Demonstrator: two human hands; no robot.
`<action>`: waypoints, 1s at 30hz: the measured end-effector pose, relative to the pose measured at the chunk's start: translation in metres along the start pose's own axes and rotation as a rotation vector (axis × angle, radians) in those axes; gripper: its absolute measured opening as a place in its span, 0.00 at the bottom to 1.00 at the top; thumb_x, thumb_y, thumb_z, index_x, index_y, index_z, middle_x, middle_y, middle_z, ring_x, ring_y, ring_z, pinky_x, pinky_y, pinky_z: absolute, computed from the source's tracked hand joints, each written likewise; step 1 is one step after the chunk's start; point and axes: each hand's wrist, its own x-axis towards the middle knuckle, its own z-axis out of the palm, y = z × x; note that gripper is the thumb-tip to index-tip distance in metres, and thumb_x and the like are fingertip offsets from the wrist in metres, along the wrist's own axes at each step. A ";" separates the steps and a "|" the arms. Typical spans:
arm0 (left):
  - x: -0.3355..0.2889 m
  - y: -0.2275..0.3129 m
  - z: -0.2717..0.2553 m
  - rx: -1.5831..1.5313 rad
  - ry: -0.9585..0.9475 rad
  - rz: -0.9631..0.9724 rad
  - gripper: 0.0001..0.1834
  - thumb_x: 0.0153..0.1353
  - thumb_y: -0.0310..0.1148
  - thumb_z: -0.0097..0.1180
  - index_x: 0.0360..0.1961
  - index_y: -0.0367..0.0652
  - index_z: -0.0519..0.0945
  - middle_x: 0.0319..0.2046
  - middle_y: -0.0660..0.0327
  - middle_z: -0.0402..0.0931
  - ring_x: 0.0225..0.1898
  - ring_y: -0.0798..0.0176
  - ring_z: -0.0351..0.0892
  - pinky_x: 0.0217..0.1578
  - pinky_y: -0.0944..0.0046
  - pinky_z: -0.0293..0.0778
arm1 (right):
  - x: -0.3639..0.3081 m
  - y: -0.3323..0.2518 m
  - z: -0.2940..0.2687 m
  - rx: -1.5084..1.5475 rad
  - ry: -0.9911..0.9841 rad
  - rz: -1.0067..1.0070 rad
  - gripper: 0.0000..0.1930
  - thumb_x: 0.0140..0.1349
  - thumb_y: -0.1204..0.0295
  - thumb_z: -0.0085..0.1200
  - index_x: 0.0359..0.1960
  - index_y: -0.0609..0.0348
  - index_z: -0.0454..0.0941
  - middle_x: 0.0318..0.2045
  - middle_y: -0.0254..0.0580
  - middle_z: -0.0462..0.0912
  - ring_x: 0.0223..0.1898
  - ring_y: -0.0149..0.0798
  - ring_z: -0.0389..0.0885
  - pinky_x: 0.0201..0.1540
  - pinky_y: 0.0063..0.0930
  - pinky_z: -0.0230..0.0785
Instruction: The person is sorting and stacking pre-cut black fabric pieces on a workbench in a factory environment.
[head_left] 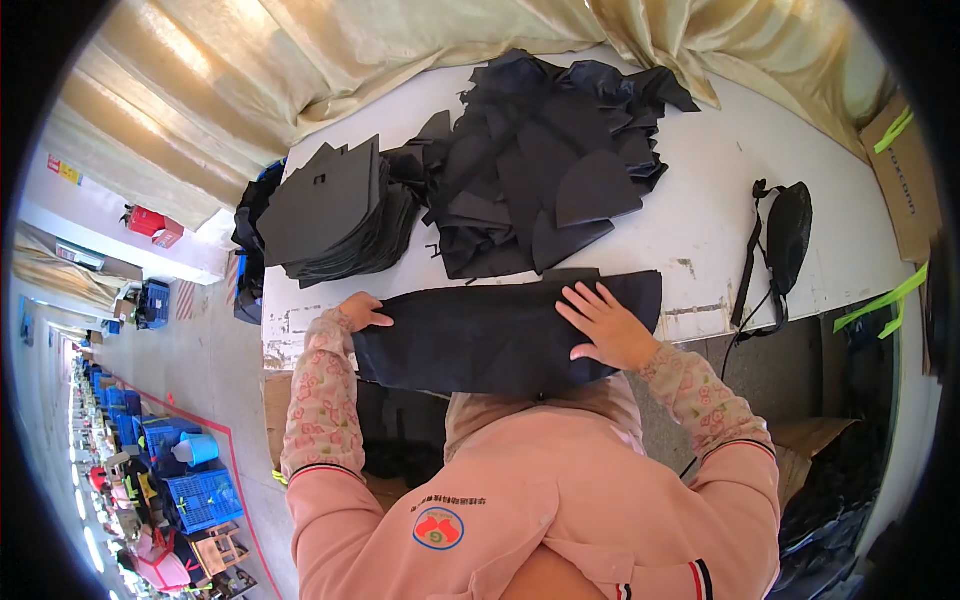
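A long piece of black fabric lies across the table's near edge, its lower part hanging toward my lap. My left hand is at its left end, thumb on top and fingers curled at the edge; some of the fingers are hidden. Flat on the right part of the fabric rests my right hand, fingers spread and holding nothing. A small dark flap sticks out behind the fabric's far edge, close to the right fingertips.
Behind the fabric are a neat stack of black panels and a loose heap of black pieces. A black strapped pouch lies at the right of the white table. A cardboard box stands beyond; curtains hang behind.
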 end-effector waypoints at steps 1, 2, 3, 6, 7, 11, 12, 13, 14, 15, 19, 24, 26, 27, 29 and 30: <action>-0.001 -0.010 -0.002 0.015 0.011 0.048 0.30 0.49 0.47 0.72 0.39 0.26 0.81 0.29 0.56 0.82 0.32 0.62 0.80 0.35 0.61 0.73 | -0.002 0.001 0.005 0.005 -0.001 -0.005 0.41 0.56 0.49 0.57 0.68 0.54 0.60 0.70 0.46 0.58 0.72 0.49 0.53 0.72 0.51 0.45; -0.003 -0.020 -0.004 0.030 0.023 0.095 0.28 0.50 0.44 0.72 0.40 0.26 0.80 0.29 0.56 0.82 0.29 0.61 0.80 0.33 0.62 0.74 | -0.003 0.001 0.010 0.004 0.006 0.004 0.41 0.56 0.48 0.57 0.68 0.54 0.61 0.70 0.46 0.58 0.72 0.49 0.53 0.72 0.51 0.45; -0.008 -0.026 -0.007 0.028 0.022 0.087 0.28 0.50 0.44 0.72 0.40 0.26 0.80 0.29 0.56 0.82 0.29 0.61 0.80 0.33 0.62 0.74 | -0.003 0.002 0.012 0.004 0.013 0.015 0.41 0.56 0.47 0.56 0.68 0.54 0.61 0.70 0.46 0.59 0.71 0.50 0.54 0.72 0.51 0.45; -0.026 -0.039 -0.016 -0.346 0.053 -0.191 0.15 0.54 0.28 0.68 0.41 0.31 0.81 0.28 0.55 0.81 0.19 0.66 0.76 0.20 0.65 0.72 | -0.003 0.004 0.013 0.016 -0.007 0.006 0.42 0.56 0.47 0.57 0.69 0.54 0.60 0.71 0.47 0.56 0.72 0.50 0.52 0.72 0.51 0.43; -0.032 -0.033 -0.021 -0.348 0.052 -0.194 0.15 0.54 0.28 0.68 0.41 0.31 0.81 0.28 0.55 0.81 0.19 0.66 0.76 0.20 0.65 0.72 | -0.004 0.004 0.013 0.023 -0.030 0.016 0.43 0.56 0.48 0.58 0.69 0.55 0.58 0.71 0.47 0.54 0.72 0.51 0.50 0.73 0.50 0.41; -0.063 0.002 -0.041 -0.463 0.114 -0.152 0.13 0.55 0.27 0.66 0.40 0.32 0.80 0.27 0.58 0.80 0.20 0.67 0.77 0.22 0.67 0.74 | -0.002 0.004 0.007 0.069 -0.018 0.023 0.39 0.54 0.50 0.60 0.66 0.55 0.64 0.70 0.47 0.57 0.72 0.50 0.51 0.72 0.53 0.42; -0.074 0.023 -0.048 -0.499 0.137 -0.061 0.13 0.56 0.26 0.65 0.41 0.33 0.80 0.26 0.59 0.79 0.20 0.68 0.77 0.22 0.69 0.74 | 0.001 0.001 -0.002 0.070 -0.017 0.017 0.39 0.54 0.50 0.60 0.66 0.55 0.64 0.70 0.47 0.57 0.72 0.50 0.51 0.72 0.53 0.42; -0.086 0.042 -0.053 -0.536 0.166 0.023 0.13 0.56 0.26 0.65 0.42 0.34 0.79 0.26 0.60 0.78 0.21 0.69 0.77 0.23 0.70 0.74 | 0.008 -0.002 -0.014 0.011 -0.023 -0.001 0.37 0.54 0.53 0.62 0.64 0.56 0.66 0.68 0.47 0.61 0.71 0.50 0.54 0.71 0.51 0.45; -0.096 0.058 -0.056 -0.539 0.176 0.014 0.13 0.56 0.26 0.65 0.42 0.34 0.79 0.26 0.60 0.78 0.21 0.69 0.77 0.23 0.70 0.74 | 0.016 -0.007 -0.027 -0.049 -0.027 -0.019 0.35 0.54 0.57 0.64 0.62 0.56 0.69 0.66 0.47 0.64 0.70 0.50 0.57 0.70 0.50 0.48; -0.104 0.075 -0.056 -0.532 0.226 0.139 0.14 0.57 0.26 0.64 0.43 0.36 0.78 0.26 0.61 0.78 0.22 0.70 0.76 0.23 0.71 0.74 | 0.026 -0.013 -0.036 -0.045 -0.027 -0.030 0.35 0.54 0.57 0.64 0.62 0.56 0.69 0.66 0.47 0.64 0.70 0.50 0.57 0.70 0.50 0.48; -0.122 0.170 -0.040 -0.545 0.246 0.378 0.18 0.59 0.29 0.64 0.49 0.42 0.75 0.26 0.62 0.77 0.25 0.74 0.75 0.23 0.73 0.72 | 0.089 -0.066 -0.061 0.765 0.299 0.107 0.24 0.61 0.72 0.60 0.59 0.59 0.71 0.55 0.46 0.77 0.43 0.41 0.82 0.46 0.30 0.74; -0.111 0.221 -0.025 -0.615 0.440 0.646 0.15 0.58 0.30 0.65 0.45 0.43 0.76 0.23 0.65 0.75 0.23 0.76 0.72 0.24 0.71 0.70 | 0.141 -0.080 -0.039 1.505 0.124 0.132 0.10 0.65 0.75 0.53 0.47 0.64 0.75 0.36 0.38 0.82 0.30 0.25 0.79 0.35 0.21 0.72; -0.083 0.189 -0.050 -0.410 0.833 0.535 0.15 0.55 0.30 0.67 0.42 0.42 0.77 0.26 0.64 0.75 0.25 0.72 0.73 0.27 0.68 0.72 | 0.136 -0.073 -0.041 1.423 0.149 0.171 0.08 0.65 0.75 0.53 0.43 0.65 0.76 0.33 0.37 0.82 0.28 0.25 0.78 0.34 0.20 0.72; -0.072 0.167 -0.069 -0.235 1.006 0.497 0.20 0.54 0.35 0.69 0.46 0.42 0.77 0.34 0.59 0.77 0.34 0.61 0.77 0.37 0.62 0.75 | 0.132 -0.069 -0.042 1.350 0.175 0.223 0.07 0.65 0.74 0.53 0.40 0.66 0.76 0.29 0.36 0.82 0.26 0.25 0.78 0.32 0.19 0.71; -0.051 0.102 -0.086 0.211 1.206 0.372 0.31 0.51 0.48 0.69 0.52 0.42 0.74 0.52 0.51 0.74 0.55 0.44 0.71 0.56 0.49 0.67 | 0.132 -0.073 -0.042 1.351 0.176 0.205 0.06 0.65 0.74 0.54 0.38 0.66 0.77 0.27 0.36 0.81 0.24 0.25 0.78 0.30 0.18 0.70; -0.043 0.063 -0.091 0.210 1.118 0.384 0.33 0.48 0.49 0.70 0.52 0.45 0.75 0.50 0.52 0.77 0.53 0.46 0.74 0.53 0.52 0.70 | 0.134 -0.076 -0.040 1.373 0.129 0.200 0.05 0.65 0.75 0.53 0.38 0.65 0.76 0.28 0.37 0.82 0.24 0.25 0.78 0.30 0.18 0.70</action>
